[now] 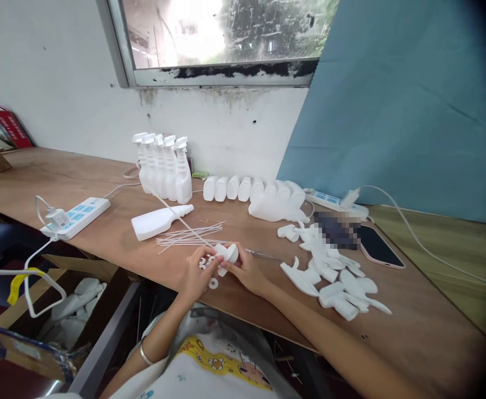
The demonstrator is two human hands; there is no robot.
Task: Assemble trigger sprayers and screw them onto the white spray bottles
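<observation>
Both my hands close on one white spray nozzle head just above the table's front edge. My left hand grips its left side, and my right hand its right side. A long thin white tube runs from the spray head up and to the left. Small white washers lie under and beside my left hand. Behind my hands is a loose bundle of thin white tubes, and a white bottle lies on its side beyond it. A slim metal tool lies right of my right hand.
Several loose spray heads are heaped on the right, near a phone. Assembled spray bottles stand at the back, beside a row of lying bottles. Power strips with cables sit on the table; an open carton stands below left.
</observation>
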